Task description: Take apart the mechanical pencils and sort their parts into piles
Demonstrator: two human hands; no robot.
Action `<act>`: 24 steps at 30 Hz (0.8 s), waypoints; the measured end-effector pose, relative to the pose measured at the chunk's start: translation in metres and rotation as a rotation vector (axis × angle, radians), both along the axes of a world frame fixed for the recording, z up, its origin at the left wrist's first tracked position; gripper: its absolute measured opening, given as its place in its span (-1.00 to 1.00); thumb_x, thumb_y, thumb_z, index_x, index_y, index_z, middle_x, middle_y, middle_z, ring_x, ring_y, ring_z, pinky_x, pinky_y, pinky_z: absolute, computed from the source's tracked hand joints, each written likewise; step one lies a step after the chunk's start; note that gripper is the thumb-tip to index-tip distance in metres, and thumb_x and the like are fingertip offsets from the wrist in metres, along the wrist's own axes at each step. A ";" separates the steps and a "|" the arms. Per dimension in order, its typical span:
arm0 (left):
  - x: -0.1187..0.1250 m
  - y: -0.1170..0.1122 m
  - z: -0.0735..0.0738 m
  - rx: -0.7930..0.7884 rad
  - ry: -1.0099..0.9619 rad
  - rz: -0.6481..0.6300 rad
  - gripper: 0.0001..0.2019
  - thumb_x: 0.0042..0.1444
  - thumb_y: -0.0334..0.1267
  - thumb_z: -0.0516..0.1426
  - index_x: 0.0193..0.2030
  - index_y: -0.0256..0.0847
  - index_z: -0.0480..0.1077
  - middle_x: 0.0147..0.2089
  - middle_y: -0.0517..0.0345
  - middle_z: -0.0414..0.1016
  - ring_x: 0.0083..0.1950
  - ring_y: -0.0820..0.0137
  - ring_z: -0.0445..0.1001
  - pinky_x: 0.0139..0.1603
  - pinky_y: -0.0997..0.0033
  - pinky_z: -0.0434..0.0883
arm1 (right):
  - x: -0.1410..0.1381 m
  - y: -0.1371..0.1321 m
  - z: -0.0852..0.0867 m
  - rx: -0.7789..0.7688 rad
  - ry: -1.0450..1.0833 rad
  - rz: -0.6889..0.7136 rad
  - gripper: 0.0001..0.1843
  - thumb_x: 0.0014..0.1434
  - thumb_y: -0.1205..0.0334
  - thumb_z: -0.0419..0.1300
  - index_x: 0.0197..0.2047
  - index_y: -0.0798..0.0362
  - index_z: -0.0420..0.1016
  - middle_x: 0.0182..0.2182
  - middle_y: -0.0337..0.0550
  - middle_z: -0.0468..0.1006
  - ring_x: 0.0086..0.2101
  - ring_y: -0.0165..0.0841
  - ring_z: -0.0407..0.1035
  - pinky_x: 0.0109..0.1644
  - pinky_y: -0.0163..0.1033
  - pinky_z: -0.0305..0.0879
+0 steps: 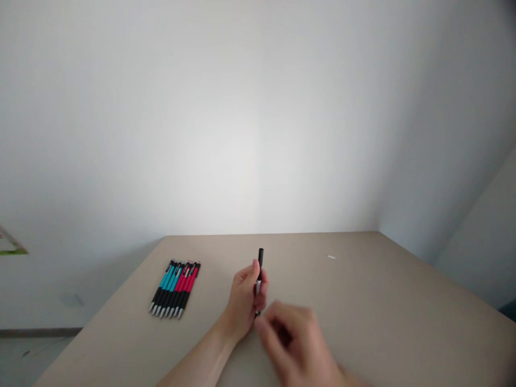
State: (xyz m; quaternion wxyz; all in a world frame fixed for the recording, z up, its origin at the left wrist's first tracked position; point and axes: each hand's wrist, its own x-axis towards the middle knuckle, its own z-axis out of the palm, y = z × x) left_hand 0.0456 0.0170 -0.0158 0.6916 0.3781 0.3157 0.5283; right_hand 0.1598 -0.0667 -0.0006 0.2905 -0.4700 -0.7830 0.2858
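Evidently gripped in the left hand (246, 295), over the middle of the table (371, 306): one black-and-white pen (259, 277), nearly upright, dark upper end poking out above the thumb. Right hand (297, 334) curled, just beside the pen's lower end; too blurred to tell whether pinching anything or touching the pen.

Probably light and stiff, easy to steer with fingertips alone, hardly fragile, though perhaps inclined to roll or slide if smooth-sided. Best held around the middle of the barrel, between thumb and fingers, with both ends left free; if pinched only by the tip, likely to swivel.

By count: one pen in the left hand; on the left side of the table, laid side by side in a slanted row, silver tips nearest, seemingly four teal pens (174, 277) and four pink pens (187, 278), packed too closely for certainty. Also one small white strip (331, 257), toward the far edge.
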 end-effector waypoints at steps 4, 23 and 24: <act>-0.001 -0.002 0.002 -0.018 -0.004 -0.084 -0.59 0.02 0.10 0.16 -0.45 -0.29 0.34 -0.69 0.37 0.16 -0.75 0.69 -0.07 -0.73 0.63 -0.15 | 0.023 0.057 -0.005 0.068 0.501 -0.279 -0.64 0.22 0.00 0.06 -0.19 0.11 0.48 -0.59 -0.27 0.30 -0.56 -0.45 0.15 -0.52 -0.34 0.08; 0.000 -0.007 0.005 -0.033 0.129 -0.294 -0.74 0.03 -0.14 0.19 -0.50 -0.29 0.30 -0.57 0.29 0.21 -0.68 0.65 0.02 -0.77 0.62 0.04 | 0.023 0.076 -0.018 -0.200 1.049 -0.154 -0.64 0.06 -0.01 0.25 -0.30 0.17 0.53 -0.52 -0.19 0.45 -0.64 -0.56 0.06 -0.61 -0.40 -0.04; 0.000 -0.007 0.004 -0.035 0.126 -0.296 -0.73 0.03 -0.14 0.19 -0.50 -0.30 0.31 -0.57 0.29 0.20 -0.68 0.66 0.01 -0.77 0.63 0.03 | 0.023 0.077 -0.019 -0.208 1.062 -0.145 -0.65 0.06 -0.01 0.26 -0.29 0.16 0.53 -0.47 -0.16 0.48 -0.64 -0.56 0.06 -0.61 -0.39 -0.05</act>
